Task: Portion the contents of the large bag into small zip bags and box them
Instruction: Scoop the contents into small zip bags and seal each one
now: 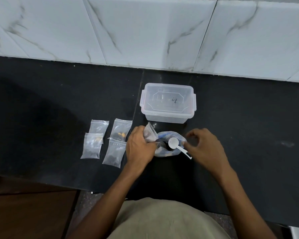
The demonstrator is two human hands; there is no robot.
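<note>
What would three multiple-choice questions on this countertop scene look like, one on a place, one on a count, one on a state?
1. Where is the white plastic measuring scoop?
A. In the box
B. Over the large bag's mouth
C. Among the small bags

2. How many small clear zip bags lie flat to the left?
A. Two
B. Four
C. Six

3. The clear plastic lidded box is:
A. Lidded
B. Open
C. Overturned

Answers: B, the right hand pinches its handle above the large clear bag; B, four lie there, while the left hand holds a fifth; A, the lid sits on top.

Black stone counter abuts white grey-veined marble tiles behind it; below its near-left edge, possibly brown wooden cabinet.
</note>
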